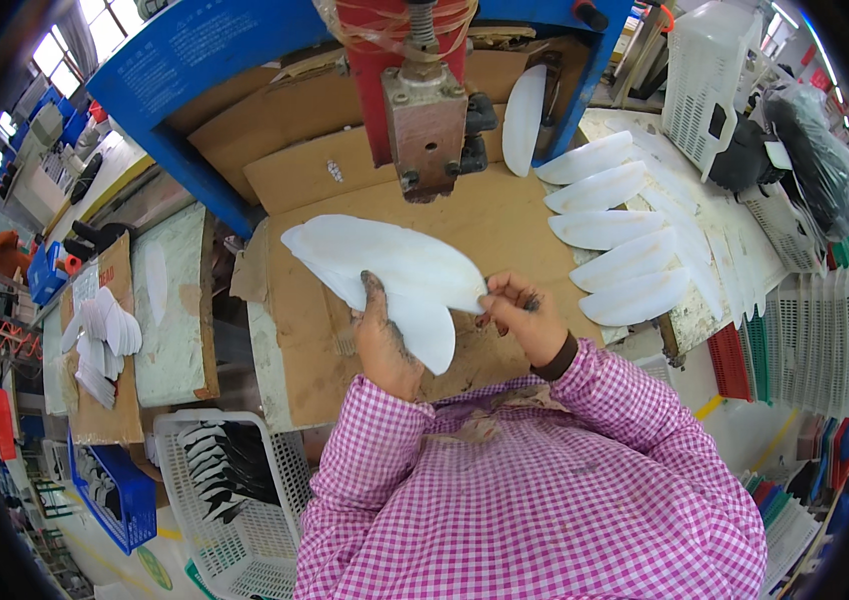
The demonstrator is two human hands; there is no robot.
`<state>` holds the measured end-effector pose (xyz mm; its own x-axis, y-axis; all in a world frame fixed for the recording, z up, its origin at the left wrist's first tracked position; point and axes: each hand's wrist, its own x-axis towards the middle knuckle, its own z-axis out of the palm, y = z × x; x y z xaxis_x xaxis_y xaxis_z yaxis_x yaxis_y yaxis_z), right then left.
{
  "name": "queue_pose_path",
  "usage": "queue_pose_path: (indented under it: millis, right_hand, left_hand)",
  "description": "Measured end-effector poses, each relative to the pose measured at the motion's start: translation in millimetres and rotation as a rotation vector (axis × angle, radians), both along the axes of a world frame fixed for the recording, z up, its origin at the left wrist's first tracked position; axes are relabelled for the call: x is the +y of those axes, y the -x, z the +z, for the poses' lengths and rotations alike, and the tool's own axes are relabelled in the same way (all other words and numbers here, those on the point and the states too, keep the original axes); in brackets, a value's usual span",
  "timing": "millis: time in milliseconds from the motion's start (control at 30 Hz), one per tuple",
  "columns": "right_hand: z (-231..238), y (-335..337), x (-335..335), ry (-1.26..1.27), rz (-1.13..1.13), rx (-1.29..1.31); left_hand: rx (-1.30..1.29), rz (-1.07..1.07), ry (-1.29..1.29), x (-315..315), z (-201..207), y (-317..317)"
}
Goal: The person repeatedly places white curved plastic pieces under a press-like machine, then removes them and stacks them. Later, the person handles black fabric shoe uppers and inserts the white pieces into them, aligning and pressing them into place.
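Note:
A fanned stack of thin white insole-shaped sheets [390, 258] is held above the cardboard-covered worktable. My left hand [387, 348] is closed around the lower side of the stack, its thumb lying on top and its fingers mostly hidden underneath. One sheet of the stack splays out toward me. At the stack's right tip, my right hand [532, 325] pinches the edge between thumb and fingers, and the fingertips look dark with smudges. Just beyond the stack hangs the metal head [430, 135] of a press, apart from the sheets.
Overlapping white sheets [610, 230] lie in rows on the right table. One sheet [524, 120] leans beside the blue machine frame [185, 80]. On the left board sits another white pile [105, 335]. A white basket [235, 540] holds dark shoe-shaped pieces at lower left.

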<state>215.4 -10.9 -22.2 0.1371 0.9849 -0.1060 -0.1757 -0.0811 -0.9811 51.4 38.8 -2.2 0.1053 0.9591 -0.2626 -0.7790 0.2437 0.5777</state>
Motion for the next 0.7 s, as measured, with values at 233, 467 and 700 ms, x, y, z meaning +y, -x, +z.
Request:
queue_pose_path:
  millis: [233, 467, 700]
  right_hand:
    - [72, -105, 91, -0.234, -0.153, -0.289]
    - [94, -143, 200, -0.322, -0.018, -0.794]
    - [60, -166, 263, -0.446, -0.131, -1.159]
  left_hand:
    - [0.095, -0.015, 0.102, 4, -8, 27]
    - [0.034, -0.004, 0.244, -5, -10, 27]
    - [0.136, -0.089, 0.217, -15, 0, 23]
